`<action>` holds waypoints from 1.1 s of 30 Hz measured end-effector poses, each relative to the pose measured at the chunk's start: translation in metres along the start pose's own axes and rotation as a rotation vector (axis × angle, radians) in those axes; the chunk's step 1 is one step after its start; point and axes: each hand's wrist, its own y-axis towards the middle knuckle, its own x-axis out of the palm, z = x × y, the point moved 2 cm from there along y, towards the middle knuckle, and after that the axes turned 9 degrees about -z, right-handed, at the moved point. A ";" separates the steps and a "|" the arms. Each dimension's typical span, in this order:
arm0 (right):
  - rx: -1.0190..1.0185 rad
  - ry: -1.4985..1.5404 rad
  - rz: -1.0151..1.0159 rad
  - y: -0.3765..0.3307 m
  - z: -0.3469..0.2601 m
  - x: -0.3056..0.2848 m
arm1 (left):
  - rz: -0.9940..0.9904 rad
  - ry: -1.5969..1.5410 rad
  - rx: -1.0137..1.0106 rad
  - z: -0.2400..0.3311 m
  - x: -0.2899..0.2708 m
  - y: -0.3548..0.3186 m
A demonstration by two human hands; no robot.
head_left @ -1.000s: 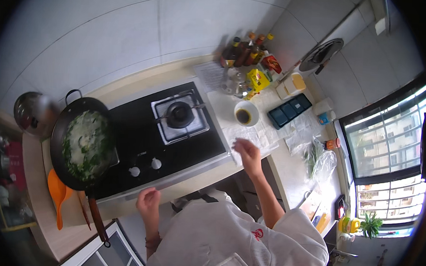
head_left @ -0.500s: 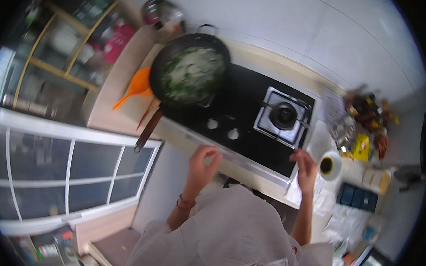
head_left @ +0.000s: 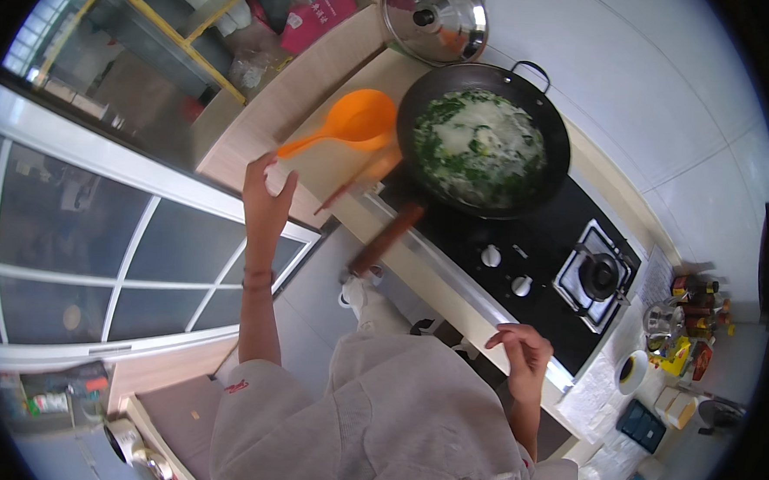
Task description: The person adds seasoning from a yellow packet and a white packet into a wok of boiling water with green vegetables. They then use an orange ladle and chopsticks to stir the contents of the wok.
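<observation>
My left hand [head_left: 267,195] reaches to the counter at left, thumb and fingers apart, fingertips at the handle end of an orange plastic ladle [head_left: 360,117]. Whether they touch it, I cannot tell. A thin brown utensil [head_left: 348,188], blurred, lies between the ladle and the wok. The black wok [head_left: 556,145] sits on the hob's left burner, holding pale liquid with green leaves; its wooden handle [head_left: 389,238] points toward me. My right hand [head_left: 524,356] hovers by the hob's front edge, fingers loosely bent and nothing in them.
A shiny pan lid [head_left: 452,26] leans against the wall behind the counter. The right burner [head_left: 600,276] carries no pot. Bottles [head_left: 698,304], a white bowl with dark liquid [head_left: 630,373] and a dark tray [head_left: 642,425] stand at right. A white-framed sliding door [head_left: 142,227] is at left.
My left hand has moved from in front of the hob out to the left, to the ladle's handle, and has opened. My view has turned left, so the wok sits farther right.
</observation>
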 end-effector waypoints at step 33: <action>0.467 0.507 0.272 0.316 0.125 0.339 | -1.158 -0.473 -0.345 -0.149 0.026 0.084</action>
